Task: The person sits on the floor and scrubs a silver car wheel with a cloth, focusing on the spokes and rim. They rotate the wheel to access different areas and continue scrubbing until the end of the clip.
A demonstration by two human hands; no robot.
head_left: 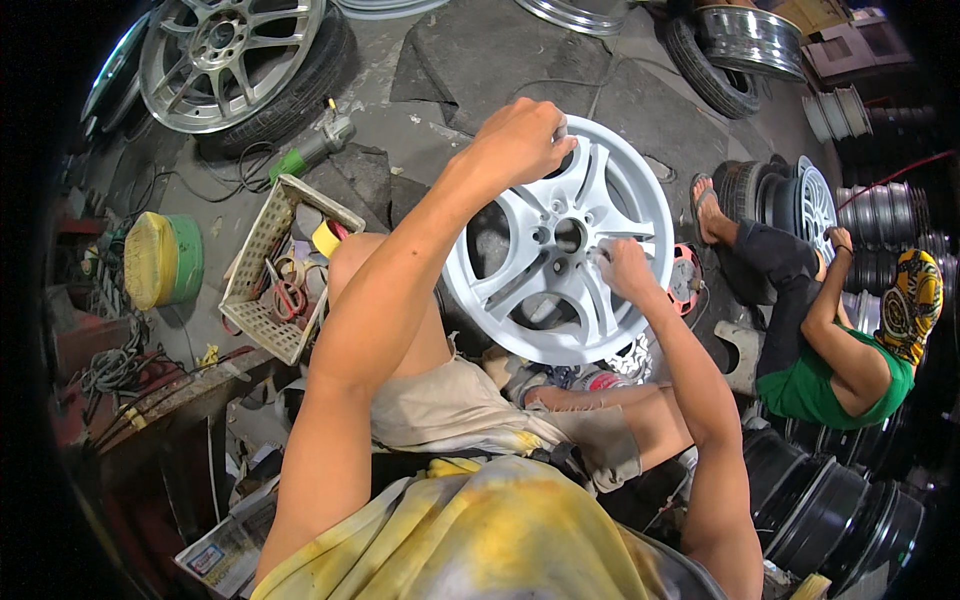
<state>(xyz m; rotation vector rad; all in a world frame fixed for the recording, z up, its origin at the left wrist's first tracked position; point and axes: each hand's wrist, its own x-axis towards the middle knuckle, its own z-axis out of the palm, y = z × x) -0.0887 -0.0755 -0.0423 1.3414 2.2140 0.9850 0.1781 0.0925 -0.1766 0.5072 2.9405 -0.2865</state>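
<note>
A light grey, multi-spoked wheel rim point(520, 232) is tilted in front of my legs, its hub hole and bolt holes toward me. My left hand point(530, 142) is closed over the far upper edge of the rim, and its fingertips are partly hidden. Lower and to the right, my right hand point(630, 270) presses bent, closed fingers against a spoke beside the hub. Whether something small lies under those fingers cannot be made out.
To my left stands a cream plastic basket point(262, 325) with scissors and tape, beside a green angle grinder point(300, 155). A silver wheel with tire point(225, 60) lies at far left. At right, a person in green point(850, 385) handles another wheel point(815, 205); stacked rims line that side.
</note>
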